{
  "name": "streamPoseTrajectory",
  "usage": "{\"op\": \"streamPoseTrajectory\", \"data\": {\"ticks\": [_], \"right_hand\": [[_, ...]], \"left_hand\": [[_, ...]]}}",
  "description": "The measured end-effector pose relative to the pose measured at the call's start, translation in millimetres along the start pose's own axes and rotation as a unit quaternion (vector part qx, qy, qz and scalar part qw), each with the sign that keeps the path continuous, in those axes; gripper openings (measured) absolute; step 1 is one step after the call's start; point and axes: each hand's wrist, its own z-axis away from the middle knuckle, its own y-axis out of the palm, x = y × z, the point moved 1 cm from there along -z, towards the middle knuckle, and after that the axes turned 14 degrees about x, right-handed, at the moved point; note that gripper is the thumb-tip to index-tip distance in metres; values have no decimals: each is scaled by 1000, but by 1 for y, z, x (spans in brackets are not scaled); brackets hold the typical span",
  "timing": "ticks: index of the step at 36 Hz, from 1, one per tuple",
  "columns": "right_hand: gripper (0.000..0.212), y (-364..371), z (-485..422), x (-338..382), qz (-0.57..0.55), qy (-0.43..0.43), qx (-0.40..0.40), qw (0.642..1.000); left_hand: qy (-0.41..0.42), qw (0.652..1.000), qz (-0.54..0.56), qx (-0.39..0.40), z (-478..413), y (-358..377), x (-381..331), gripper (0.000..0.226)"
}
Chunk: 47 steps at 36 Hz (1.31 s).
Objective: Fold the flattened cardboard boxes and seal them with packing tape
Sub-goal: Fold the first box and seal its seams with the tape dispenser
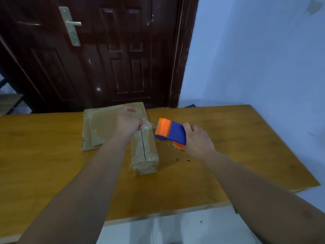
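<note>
The small folded box [145,152] stands near the middle of the table [52,155], long and narrow, its length running from the near side toward the far edge. Clear tape covers its top along the seam between the 2 flaps. The left hand [129,123] grips the far end of this box, fingers curled down over it. The right hand [197,138] holds the tape dispenser [171,132] just to the right of that same end, fingers closed round its blue body, with the orange head pointed at the box. A short strand of clear tape [154,126] stretches from the orange head to the far end of the box, by the left hand's fingers.

Behind the left hand, 1 flattened cardboard box [100,125] lies flat against the far edge of the table, patched with old tape. It touches or nearly touches the folded box; I cannot tell which. 2 dark specks [182,159] sit on the table right of the folded box. Beyond the far edge are a dark wooden door [105,59] with a metal handle [71,25] and a pale blue wall [255,59].
</note>
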Motion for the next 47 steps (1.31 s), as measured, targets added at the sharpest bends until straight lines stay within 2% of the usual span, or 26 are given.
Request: {"op": "streamPoseTrajectory", "data": {"ticks": [1,3,5,6,8,12,14,16,18,20,24,28,32,34,36,41,45,47], "right_hand": [[50,-1,0,-1,-19,-4,7,1000],[44,-5,3,-2,-140,-23,6,990],[38,-9,5,-6,-260,-35,-31,965],[37,-11,6,-8,-284,-35,-49,957],[37,-14,6,-10,-284,-40,-51,957],[40,-11,3,-8,-193,-59,-9,979],[42,-7,6,-12,-130,-57,9,990],[52,-1,9,-21,-49,-49,34,997],[60,4,13,-28,-35,-30,58,997],[59,7,14,-31,-42,-17,60,997],[59,10,14,-25,-12,0,50,999],[54,10,12,-20,82,43,34,995],[75,9,8,-7,117,71,8,991],[92,7,6,1,115,90,-7,989],[96,7,4,6,96,100,-8,990],[72,1,-7,16,-56,128,29,990],[57,-11,-15,23,-137,144,93,976],[48,-13,-16,26,-173,143,95,970]], "left_hand": [[-4,1000,-5,-7,0,1,3,44],[-30,999,16,-22,-1,-1,13,43],[-78,993,80,-24,-1,-6,25,43],[-105,987,118,-18,0,-9,31,41],[-141,974,179,-7,3,-13,39,36],[-144,974,171,-17,1,-13,42,31],[-133,981,139,-18,-3,-14,36,34],[-116,989,93,-24,-8,-21,29,47],[-110,991,78,-14,-9,-25,23,57],[-98,995,32,-16,-3,-24,17,61],[-37,998,-55,-20,10,-14,5,62],[9,994,-112,-13,20,1,-6,58],[77,967,-243,-25,31,26,-20,48],[107,945,-308,-29,37,38,-23,47],[131,924,-359,-24,43,48,-24,47],[146,898,-414,-14,51,64,-24,47],[99,878,-468,2,55,73,-15,45],[77,887,-455,14,58,76,-9,40]]}}
